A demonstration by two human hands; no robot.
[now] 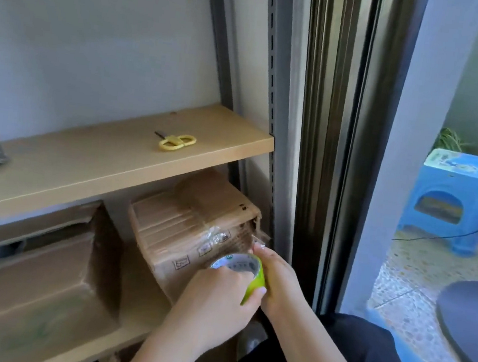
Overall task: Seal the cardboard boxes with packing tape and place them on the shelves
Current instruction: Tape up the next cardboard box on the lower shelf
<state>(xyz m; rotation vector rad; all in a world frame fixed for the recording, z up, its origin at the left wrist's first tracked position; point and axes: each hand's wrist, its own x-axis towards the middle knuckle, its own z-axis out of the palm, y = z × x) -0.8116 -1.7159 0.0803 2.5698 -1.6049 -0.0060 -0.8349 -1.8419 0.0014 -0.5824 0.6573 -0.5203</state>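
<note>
In the head view, both hands are gripping the roll of packing tape (241, 270) right against the front corner of a cardboard box (194, 223) sitting on the lower shelf (138, 318). The left hand (215, 303) is curling round the roll from below; the right hand (277, 280) is pinching its green side. Yellow scissors (176, 142) are lying on the upper shelf (100, 159), and a second box (31, 264) is sitting to the left.

We see two bare forearms with no sleeves, watch or rings showing. The left hand (215, 300) and the right hand (278, 280) wear no gloves, and the fingernails look short and plain. Below the arms, loose black fabric trousers (360, 361) cover the lap.
</note>
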